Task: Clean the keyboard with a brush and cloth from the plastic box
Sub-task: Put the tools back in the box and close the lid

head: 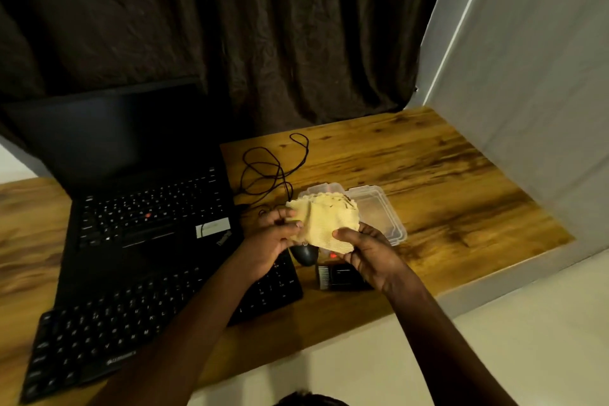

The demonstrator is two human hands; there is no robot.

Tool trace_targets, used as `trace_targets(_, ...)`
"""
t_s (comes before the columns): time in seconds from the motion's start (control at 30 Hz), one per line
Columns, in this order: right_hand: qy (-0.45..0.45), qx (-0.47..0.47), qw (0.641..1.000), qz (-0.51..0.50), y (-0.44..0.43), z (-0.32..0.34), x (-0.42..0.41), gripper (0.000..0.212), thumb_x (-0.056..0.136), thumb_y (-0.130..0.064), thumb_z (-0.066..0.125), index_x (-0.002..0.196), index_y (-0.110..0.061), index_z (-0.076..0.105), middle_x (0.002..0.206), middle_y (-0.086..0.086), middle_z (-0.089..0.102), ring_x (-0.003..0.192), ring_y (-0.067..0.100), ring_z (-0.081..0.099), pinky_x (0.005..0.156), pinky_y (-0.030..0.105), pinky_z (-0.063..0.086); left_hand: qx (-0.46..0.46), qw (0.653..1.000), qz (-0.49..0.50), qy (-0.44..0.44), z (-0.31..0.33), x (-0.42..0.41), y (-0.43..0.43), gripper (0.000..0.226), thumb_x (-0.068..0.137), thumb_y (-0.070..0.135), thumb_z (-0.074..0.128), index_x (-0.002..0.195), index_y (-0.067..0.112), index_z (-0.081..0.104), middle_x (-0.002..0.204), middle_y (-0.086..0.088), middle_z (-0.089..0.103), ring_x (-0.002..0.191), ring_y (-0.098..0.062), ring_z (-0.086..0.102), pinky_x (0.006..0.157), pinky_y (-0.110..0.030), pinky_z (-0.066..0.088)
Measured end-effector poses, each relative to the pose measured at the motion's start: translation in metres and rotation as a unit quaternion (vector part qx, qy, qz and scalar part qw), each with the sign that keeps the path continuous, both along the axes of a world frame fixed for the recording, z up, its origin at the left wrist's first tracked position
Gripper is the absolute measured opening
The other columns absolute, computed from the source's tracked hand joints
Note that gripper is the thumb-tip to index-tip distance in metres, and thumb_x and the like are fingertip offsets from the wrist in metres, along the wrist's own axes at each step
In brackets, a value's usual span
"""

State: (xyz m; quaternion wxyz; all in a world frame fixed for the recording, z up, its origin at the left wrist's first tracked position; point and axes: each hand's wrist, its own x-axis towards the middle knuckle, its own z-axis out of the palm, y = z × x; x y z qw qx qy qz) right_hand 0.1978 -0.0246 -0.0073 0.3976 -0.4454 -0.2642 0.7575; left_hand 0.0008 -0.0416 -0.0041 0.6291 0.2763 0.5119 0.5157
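- Nearest you, the keyboard lies at seven o'clock, your left forearm crossing above its right end; I'd say it's not wiped yet.
- Your left hand and right hand each pinch an edge of the yellow cloth, holding it up and spread out, likely opening it for wiping.
- Just behind it, at two o'clock, there's the plastic box; no brush in sight.
- Your wooden surface also carries a laptop at ten o'clock and a mouse; a dark curtain hangs at twelve.
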Motion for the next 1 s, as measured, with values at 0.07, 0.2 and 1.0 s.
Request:
trace_targets(0.07,0.012,-0.007,1.000,-0.012,0.005,-0.002,0.006,0.047,0.080,0.011,0.067,0.125,0.001,0.061,0.127,0.023,0.066,0.114,0.038,0.065,0.077,0.038,0.061,0.015,0.996,-0.002,0.092,0.002,-0.002,0.012,0.026,0.084,-0.012,0.065,0.093,0.012,0.060,0.097,-0.006,0.067,0.082,-0.016,0.066,0.066,-0.028,0.054)
trace_targets(0.2,0.029,0.009,0.999,0.023,0.014,0.000,0.011,0.053,0.080,0.001,0.072,0.132,-0.006,0.060,0.126,0.018,0.068,0.114,0.033,0.066,0.079,0.038,0.061,0.063,0.975,-0.043,0.210,0.012,0.000,0.041,0.032,0.081,-0.013,0.067,0.090,0.018,0.067,0.096,0.004,0.071,0.083,-0.008,0.064,0.067,-0.020,0.052)
trace_targets(1.0,-0.759,0.294,0.555,0.168,0.045,-0.005,-0.014,0.068,0.092,-0.039,0.063,0.147,-0.013,0.033,0.139,0.011,0.046,0.124,0.029,0.050,0.091,0.038,0.047,0.328,0.505,-0.222,0.767,-0.017,0.027,0.108,0.033,0.072,0.019,0.080,0.103,0.022,0.070,0.117,0.006,0.056,0.112,-0.018,0.046,0.087,-0.031,0.030)
